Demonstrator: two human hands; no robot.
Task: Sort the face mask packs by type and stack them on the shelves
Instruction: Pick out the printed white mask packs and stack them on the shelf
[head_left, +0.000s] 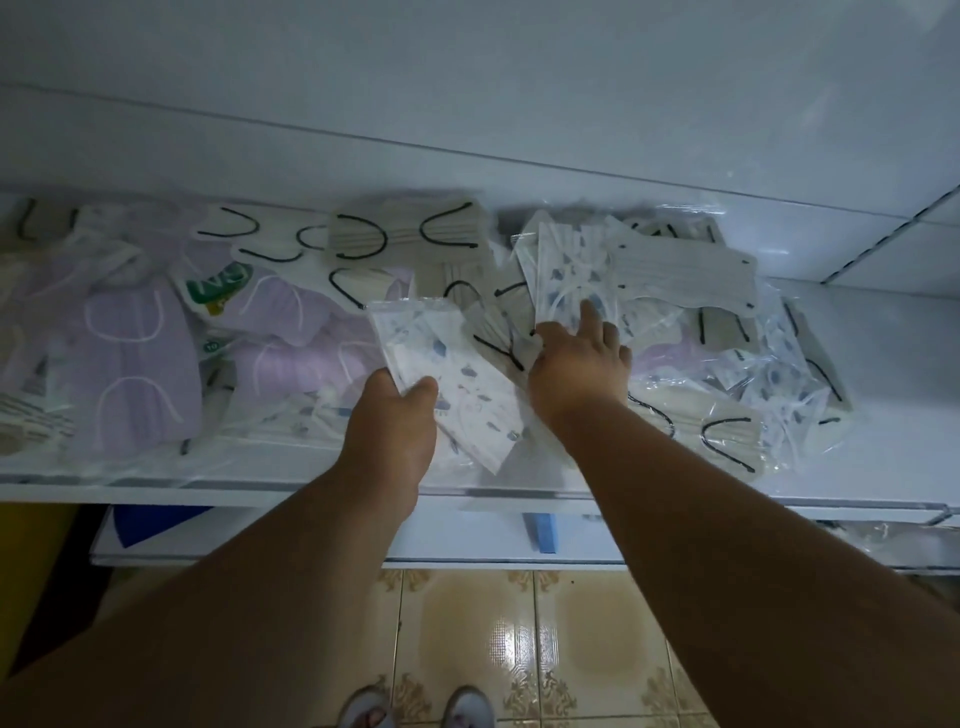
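Note:
A white shelf (883, 364) is covered with a jumble of clear-wrapped face mask packs. My left hand (395, 421) grips a stack of white packs with a blue print (441, 374), thumb on top, above the shelf's front. My right hand (582, 358) reaches into the pile and takes hold of another blue-print pack (566, 270), index finger stretched over it. Lilac packs (135, 358) lie at the left. Grey packs with black ear loops (405, 234) lie in the middle and a light grey pack (685, 270) at the right.
A pack with a green label (218, 291) lies among the lilac ones. More blue-print packs (779, 379) lie at the right. A lower shelf (311, 545) holds a blue item (545, 532). Below is a tiled floor (519, 649) with my feet on it.

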